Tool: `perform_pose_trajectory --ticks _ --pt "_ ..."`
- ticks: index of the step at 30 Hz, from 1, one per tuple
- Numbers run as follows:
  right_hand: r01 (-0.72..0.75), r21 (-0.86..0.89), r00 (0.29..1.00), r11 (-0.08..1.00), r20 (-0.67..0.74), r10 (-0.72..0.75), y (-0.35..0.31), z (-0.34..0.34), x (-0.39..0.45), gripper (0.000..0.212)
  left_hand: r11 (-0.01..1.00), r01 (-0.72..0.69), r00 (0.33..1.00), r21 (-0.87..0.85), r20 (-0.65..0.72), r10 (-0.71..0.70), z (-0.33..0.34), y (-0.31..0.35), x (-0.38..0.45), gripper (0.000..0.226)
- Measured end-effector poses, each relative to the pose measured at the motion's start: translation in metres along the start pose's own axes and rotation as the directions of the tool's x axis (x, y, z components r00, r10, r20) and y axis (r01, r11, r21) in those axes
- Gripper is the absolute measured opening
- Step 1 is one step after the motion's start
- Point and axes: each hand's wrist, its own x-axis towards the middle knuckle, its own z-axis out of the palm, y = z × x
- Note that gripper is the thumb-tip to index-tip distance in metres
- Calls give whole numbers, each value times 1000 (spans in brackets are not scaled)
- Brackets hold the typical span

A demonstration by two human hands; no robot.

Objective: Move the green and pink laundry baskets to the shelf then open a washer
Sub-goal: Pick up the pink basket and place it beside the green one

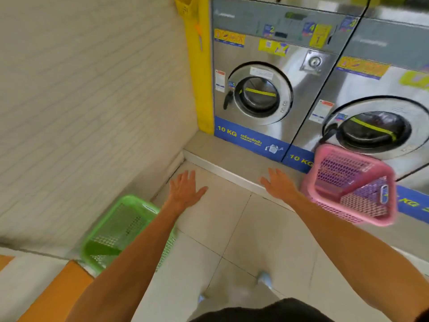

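Note:
A green laundry basket (116, 231) stands on the tiled floor by the left wall, partly behind my left forearm. A pink laundry basket (348, 182) sits on the raised step in front of the right washer (376, 89), tilted toward me. The left washer (262, 94) has its round door closed, with a dark handle on the door's left side. My left hand (184, 190) and my right hand (279, 184) are both stretched forward over the floor, fingers spread, holding nothing. My right hand is just left of the pink basket, not touching it.
A grey raised step (222, 159) runs along the foot of the washers. A yellow panel (199, 66) fills the corner between the white brick wall and the left washer. An orange-edged surface (58, 291) lies at the lower left. My feet show at the bottom.

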Motion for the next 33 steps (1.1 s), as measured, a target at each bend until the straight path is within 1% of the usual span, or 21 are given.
perform_pose_trajectory --ticks 3,6,10,12,17,24,29,31,33 --pt "-54 86 998 995 -27 57 51 -17 -2 62 997 -77 997 7 -14 77 -3 56 23 84" --pt "-108 64 993 992 -40 111 111 -33 -3 58 986 -166 986 -20 -23 166 0 123 44 82" --pt "-175 126 982 977 -47 182 201 -55 -2 54 963 -255 967 -83 -16 254 3 221 65 77" --pt "-202 134 977 970 -41 209 247 -66 0 50 956 -278 961 -98 -22 277 6 268 76 76" --pt "-256 157 961 954 -63 269 339 -84 1 53 943 -317 947 -106 30 321 17 365 95 79" --pt "-349 257 922 901 -76 379 424 -92 16 56 917 -396 909 -35 128 397 41 457 129 79" --pt "-450 271 884 851 2 467 476 -89 44 63 902 -427 886 -67 171 432 60 512 171 77" --pt "-493 279 861 824 21 508 497 -82 63 61 899 -430 878 -78 194 437 73 531 192 75" --pt "-515 289 848 807 33 530 517 -71 87 56 887 -459 864 -49 210 458 94 547 218 71"
